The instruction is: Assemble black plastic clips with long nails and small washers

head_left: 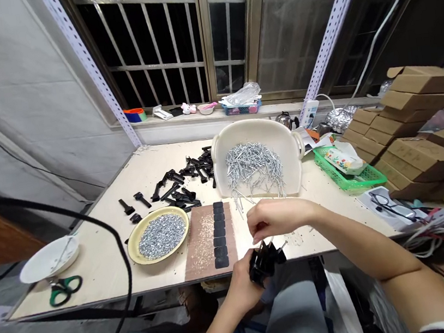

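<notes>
My left hand (244, 284) is closed around a bunch of black plastic parts (266, 262) low at the table's front edge. Thin silver screws (285, 245) stick up out of these parts. Right above them, my right hand (268, 218) has its fingers pinched together and pointing down, at the top of one such screw. The fingertips partly hide what they grip. Behind my right hand, a white basin (219, 133) lies tipped towards me, with a heap of long silver screws (255, 164) in it and a few spilling over its front lip.
A yellow bowl (132, 250) of small metal pieces stands beside a brown mat (200, 246) with a row of black pads (220, 241). Loose black parts (175, 189) lie behind. Scissors (66, 289) and a white dish (34, 270) sit left; a green basket (342, 180) and cardboard boxes (422, 155) right.
</notes>
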A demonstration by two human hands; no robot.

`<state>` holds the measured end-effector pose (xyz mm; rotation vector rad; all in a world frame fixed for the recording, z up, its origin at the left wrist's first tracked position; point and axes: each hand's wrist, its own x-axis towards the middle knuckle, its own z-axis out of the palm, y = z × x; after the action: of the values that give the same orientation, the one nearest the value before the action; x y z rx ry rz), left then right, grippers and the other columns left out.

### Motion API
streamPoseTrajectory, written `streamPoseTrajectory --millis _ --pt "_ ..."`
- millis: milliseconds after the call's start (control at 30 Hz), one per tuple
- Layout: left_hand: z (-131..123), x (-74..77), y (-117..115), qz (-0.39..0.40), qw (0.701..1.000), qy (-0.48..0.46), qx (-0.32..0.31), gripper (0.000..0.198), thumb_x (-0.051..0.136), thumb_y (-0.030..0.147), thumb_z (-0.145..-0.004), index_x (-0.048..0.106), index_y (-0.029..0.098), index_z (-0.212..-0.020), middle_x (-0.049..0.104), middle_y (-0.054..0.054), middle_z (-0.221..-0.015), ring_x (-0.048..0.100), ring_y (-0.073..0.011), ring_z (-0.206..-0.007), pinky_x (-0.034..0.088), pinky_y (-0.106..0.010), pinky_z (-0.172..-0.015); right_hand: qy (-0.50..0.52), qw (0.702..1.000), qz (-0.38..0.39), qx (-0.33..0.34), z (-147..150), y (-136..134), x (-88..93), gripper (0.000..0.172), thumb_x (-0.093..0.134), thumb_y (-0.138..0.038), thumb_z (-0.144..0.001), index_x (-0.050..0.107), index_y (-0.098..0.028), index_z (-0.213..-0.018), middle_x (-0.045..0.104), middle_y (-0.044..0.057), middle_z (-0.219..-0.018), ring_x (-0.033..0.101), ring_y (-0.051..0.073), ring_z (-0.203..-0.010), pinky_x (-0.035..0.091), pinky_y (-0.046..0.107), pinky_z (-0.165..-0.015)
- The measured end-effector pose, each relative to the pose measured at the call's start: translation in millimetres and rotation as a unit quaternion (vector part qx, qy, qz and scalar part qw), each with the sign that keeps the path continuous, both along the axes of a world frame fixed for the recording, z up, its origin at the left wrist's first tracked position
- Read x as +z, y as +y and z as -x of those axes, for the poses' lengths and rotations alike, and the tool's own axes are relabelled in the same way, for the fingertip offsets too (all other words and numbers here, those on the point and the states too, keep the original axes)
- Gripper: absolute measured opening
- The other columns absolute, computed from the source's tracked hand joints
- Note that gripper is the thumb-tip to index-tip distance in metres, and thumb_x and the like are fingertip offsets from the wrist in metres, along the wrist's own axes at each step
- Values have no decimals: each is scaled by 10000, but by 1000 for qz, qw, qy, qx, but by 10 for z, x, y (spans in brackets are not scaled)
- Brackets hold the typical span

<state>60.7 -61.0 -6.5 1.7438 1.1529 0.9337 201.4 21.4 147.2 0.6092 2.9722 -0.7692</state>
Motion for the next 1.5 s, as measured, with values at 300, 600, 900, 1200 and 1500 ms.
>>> streamPoseTrajectory --millis 300,600,900,1200,1500 --pt "33 66 17 -39 996 -71 45 302 590 108 -639 539 178 -928 636 -20 -813 595 -159 -712 454 -250 -642 57 972 -9 -228 145 482 -419 260 465 -360 -871 612 -151 -822 630 45 -804 555 121 -703 408 224 -619" --pt "58 41 14 -60 988 -78 118 266 631 237 -675 539 176 -917 650 -40 -830 622 -186 -769 479 -269 -679 -55 897 14 -439 380 675 -1297 66 596 -31 -620 586 -92 -642 652 170 -821 609 256 -802 434 268 -611" --pt "46 57 78 0 984 -107 146 329 635 283 -681 557 162 -977 657 -71 -930 614 -210 -880 459 -332 -807 211 884 164 -384 -215 254 -713 43 498 -192 -794 517 -154 -788 635 33 -779 612 116 -698 480 213 -582" --pt "-37 114 95 -15 979 -138 147 330 624 254 -681 560 158 -989 657 -66 -920 620 -210 -842 477 -326 -760 247 944 -4 -220 -78 -319 -331 88 655 -103 -665 629 -186 -684 509 28 -892 483 166 -885 394 307 -791" --pt "-27 152 88 -27 979 -142 145 334 606 245 -696 554 160 -1014 657 -71 -943 621 -209 -853 483 -321 -752 200 946 -46 -250 -100 -400 -383 160 708 -272 -672 638 -207 -799 520 33 -936 459 197 -930 379 345 -814"
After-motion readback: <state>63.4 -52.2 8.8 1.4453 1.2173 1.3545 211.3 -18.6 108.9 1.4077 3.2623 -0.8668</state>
